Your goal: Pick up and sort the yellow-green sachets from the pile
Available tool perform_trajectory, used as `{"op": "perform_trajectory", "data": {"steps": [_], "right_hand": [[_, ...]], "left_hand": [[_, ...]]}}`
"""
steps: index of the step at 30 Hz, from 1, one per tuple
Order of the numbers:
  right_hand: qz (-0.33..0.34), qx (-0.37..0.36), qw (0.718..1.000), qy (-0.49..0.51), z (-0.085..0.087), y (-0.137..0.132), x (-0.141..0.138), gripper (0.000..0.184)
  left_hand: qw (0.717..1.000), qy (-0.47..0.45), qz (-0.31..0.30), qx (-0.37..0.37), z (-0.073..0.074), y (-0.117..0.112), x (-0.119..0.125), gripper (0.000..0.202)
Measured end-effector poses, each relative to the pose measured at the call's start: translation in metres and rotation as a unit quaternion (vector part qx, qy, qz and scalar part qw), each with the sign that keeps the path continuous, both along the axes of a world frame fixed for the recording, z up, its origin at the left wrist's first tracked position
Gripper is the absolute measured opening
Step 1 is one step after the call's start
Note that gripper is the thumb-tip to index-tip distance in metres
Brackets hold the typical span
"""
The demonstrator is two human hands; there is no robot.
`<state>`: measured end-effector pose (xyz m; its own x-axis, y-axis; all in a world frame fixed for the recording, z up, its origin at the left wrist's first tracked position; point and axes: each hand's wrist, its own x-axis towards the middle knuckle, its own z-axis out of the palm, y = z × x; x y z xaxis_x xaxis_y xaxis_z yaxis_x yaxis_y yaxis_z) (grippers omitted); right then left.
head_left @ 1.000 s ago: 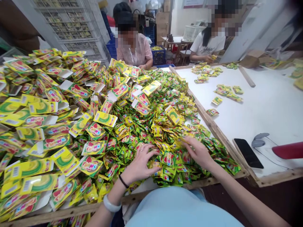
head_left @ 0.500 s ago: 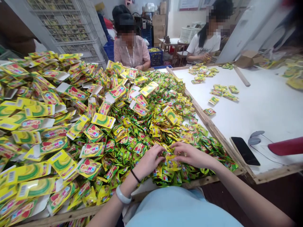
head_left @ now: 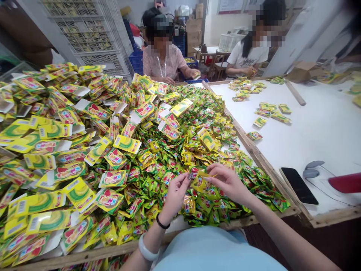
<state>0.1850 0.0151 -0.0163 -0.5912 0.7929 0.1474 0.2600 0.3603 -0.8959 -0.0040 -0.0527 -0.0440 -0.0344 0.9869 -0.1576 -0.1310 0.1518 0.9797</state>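
Hands (head_left: 229, 185) around one glossy yellow packet (head_left: 199, 183)

The right hand (head_left: 229, 184) partly hides a packet (head_left: 199, 184) below centre. The right edge cuts off a red object (head_left: 345, 183); the top edge crops crates (head_left: 94, 58) and an illegible notice (head_left: 230, 5).

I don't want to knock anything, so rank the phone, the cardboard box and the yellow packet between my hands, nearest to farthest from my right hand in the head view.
Nearest your right hand first:
1. Yellow packet: touching it, on its left.
2. Phone: to its right, on the white table.
3. Cardboard box: right, at the table's far side.
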Motion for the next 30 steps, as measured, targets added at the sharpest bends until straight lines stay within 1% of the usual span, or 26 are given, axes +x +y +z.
{"op": "perform_trajectory", "data": {"steps": [2,3,5,6,7,9,10,12,13,14,15,17,18,19,20,21,22,23,24,25,27,29,30], "right_hand": [[0.007,0.069,0.997,-0.039,0.008,-0.001,-0.001,0.015],[0.015,0.089,0.995,-0.053,0.011,-0.001,-0.002,0.014],[0.028,0.091,0.993,-0.071,0.017,-0.001,-0.005,0.015],[0.031,0.08,0.994,-0.074,0.017,-0.001,-0.007,0.016],[0.026,0.062,0.996,-0.064,0.016,-0.001,-0.009,0.017],[-0.007,-0.001,1.0,0.005,0.011,-0.002,-0.014,0.013],[-0.023,-0.048,0.997,0.057,0.007,-0.002,-0.017,0.018],[-0.047,-0.162,0.974,0.151,-0.004,-0.001,-0.019,0.039],[-0.058,-0.209,0.959,0.181,-0.009,0.001,-0.019,0.044],[-0.075,-0.239,0.947,0.201,-0.013,0.003,-0.016,0.043],[-0.104,-0.249,0.938,0.217,-0.017,0.007,-0.012,0.038],[-0.186,-0.225,0.925,0.243,-0.023,0.015,0.001,0.032],[-0.224,-0.205,0.919,0.252,-0.025,0.019,0.009,0.032],[-0.249,-0.19,0.915,0.254,-0.026,0.023,0.017,0.032],[-0.261,-0.183,0.914,0.251,-0.027,0.027,0.026,0.033],[-0.261,-0.183,0.916,0.244,-0.028,0.03,0.034,0.034],[-0.256,-0.187,0.919,0.236,-0.028,0.032,0.042,0.036],[-0.248,-0.195,0.921,0.228,-0.029,0.035,0.047,0.038],[-0.24,-0.205,0.923,0.221,-0.03,0.037,0.052,0.041],[-0.23,-0.215,0.925,0.215,-0.031,0.039,0.054,0.043],[-0.197,-0.234,0.931,0.202,-0.033,0.041,0.052,0.045],[-0.157,-0.229,0.943,0.184,-0.034,0.039,0.04,0.04],[-0.146,-0.203,0.953,0.168,-0.033,0.037,0.03,0.035]], "left_hand": [[1.0,0.016,-0.019,0.005,0.007,0.0,-0.001,0.032],[0.999,0.022,-0.03,0.011,0.009,-0.001,-0.002,0.033],[0.999,0.024,-0.038,0.02,0.011,-0.002,-0.003,0.035],[0.999,0.022,-0.028,0.023,0.01,-0.003,-0.002,0.034],[0.999,0.018,-0.013,0.026,0.009,-0.003,0.0,0.032],[0.999,0.008,0.032,0.028,0.005,-0.002,0.006,0.027],[0.998,0.004,0.054,0.029,0.003,0.0,0.009,0.026],[0.996,0.018,0.074,0.048,-0.001,0.009,0.016,0.025],[0.994,0.044,0.068,0.073,-0.001,0.017,0.019,0.024],[0.989,0.084,0.057,0.107,-0.001,0.028,0.021,0.024],[0.979,0.134,0.045,0.146,0.0,0.042,0.022,0.024],[0.944,0.251,0.044,0.209,0.005,0.079,0.023,0.028],[0.923,0.308,0.059,0.221,0.008,0.101,0.023,0.029],[0.903,0.361,0.081,0.218,0.01,0.123,0.023,0.03],[0.887,0.401,0.101,0.205,0.013,0.144,0.023,0.033],[0.879,0.423,0.108,0.192,0.015,0.162,0.024,0.034],[0.876,0.433,0.108,0.185,0.016,0.177,0.025,0.032],[0.877,0.431,0.103,0.183,0.017,0.187,0.026,0.027],[0.881,0.423,0.095,0.188,0.017,0.192,0.027,0.023],[0.885,0.412,0.089,0.196,0.017,0.191,0.027,0.02],[0.894,0.387,0.081,0.212,0.014,0.176,0.024,0.018],[0.9,0.365,0.083,0.222,0.009,0.148,0.017,0.02],[0.906,0.349,0.093,0.221,0.006,0.132,0.013,0.022]]}}
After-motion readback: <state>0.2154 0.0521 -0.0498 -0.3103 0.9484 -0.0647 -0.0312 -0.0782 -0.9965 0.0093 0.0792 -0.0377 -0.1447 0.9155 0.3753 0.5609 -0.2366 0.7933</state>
